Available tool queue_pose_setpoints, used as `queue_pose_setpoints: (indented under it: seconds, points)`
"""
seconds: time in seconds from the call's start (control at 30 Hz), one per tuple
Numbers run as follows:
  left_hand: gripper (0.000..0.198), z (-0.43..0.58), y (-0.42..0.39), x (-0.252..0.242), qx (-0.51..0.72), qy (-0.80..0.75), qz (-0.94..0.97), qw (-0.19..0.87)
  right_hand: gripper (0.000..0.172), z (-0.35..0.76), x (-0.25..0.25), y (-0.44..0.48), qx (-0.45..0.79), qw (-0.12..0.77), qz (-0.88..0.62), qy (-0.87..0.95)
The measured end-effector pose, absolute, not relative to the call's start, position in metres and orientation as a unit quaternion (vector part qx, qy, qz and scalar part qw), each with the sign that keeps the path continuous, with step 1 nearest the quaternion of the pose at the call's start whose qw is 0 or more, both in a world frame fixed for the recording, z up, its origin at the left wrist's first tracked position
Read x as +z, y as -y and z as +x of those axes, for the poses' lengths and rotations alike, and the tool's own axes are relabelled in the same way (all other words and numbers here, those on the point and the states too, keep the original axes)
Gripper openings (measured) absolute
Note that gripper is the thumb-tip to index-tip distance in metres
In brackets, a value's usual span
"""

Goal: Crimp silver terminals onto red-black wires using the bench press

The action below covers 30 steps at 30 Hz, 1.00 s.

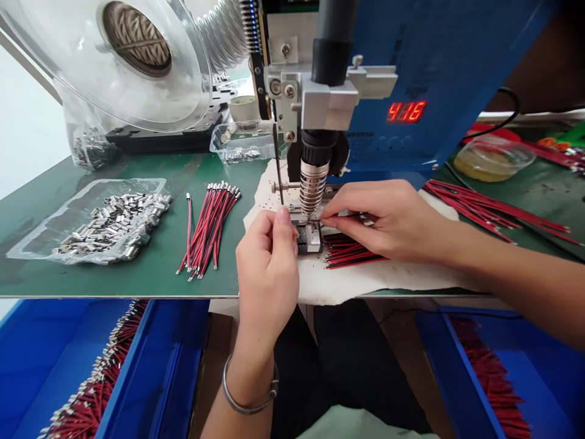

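Observation:
My right hand (388, 213) pinches a thin wire, most of it hidden by the fingers, with its end at the small metal fixture (313, 239). Directly above this fixture points the soldering iron (314, 183) of a machine. On the fixture's left side my left hand (269, 262) is closed, thumb against finger; whatever it grips is hidden. A bundle of red-and-black wires (350, 251) lies on the cloth under my right hand. To the left, more red-and-black wires (208, 228) with metal connectors on their ends rest on the green table (137, 283).
A clear tray (27, 247) of metal connectors stands at left. Behind it are a large clear reel (77, 55) and a small tray (219, 143). The blue machine body (439, 61) shows 416. Blue bins (173, 366) with wires sit below the table edge. Loose wires (493, 207) lie at right.

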<state>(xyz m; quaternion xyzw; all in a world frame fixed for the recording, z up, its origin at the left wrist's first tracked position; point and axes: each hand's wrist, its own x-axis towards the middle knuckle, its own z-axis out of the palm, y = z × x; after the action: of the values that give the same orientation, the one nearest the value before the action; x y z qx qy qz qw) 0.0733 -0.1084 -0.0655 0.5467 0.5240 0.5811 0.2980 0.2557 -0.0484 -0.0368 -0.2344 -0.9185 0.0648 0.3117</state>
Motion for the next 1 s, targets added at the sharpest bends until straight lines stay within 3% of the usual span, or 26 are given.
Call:
queue_pose_setpoints:
  seconds: [0.8,1.0]
  points:
    - [0.037,0.073,0.109,-0.066,0.579,-0.533,0.542,0.295,0.012,0.258,-0.034,0.048,0.079,0.321,-0.242,0.912]
    - [0.036,0.078,0.127,-0.061,0.636,-0.542,0.508,0.208,0.009,0.261,-0.03,0.053,0.041,0.35,-0.231,0.907]
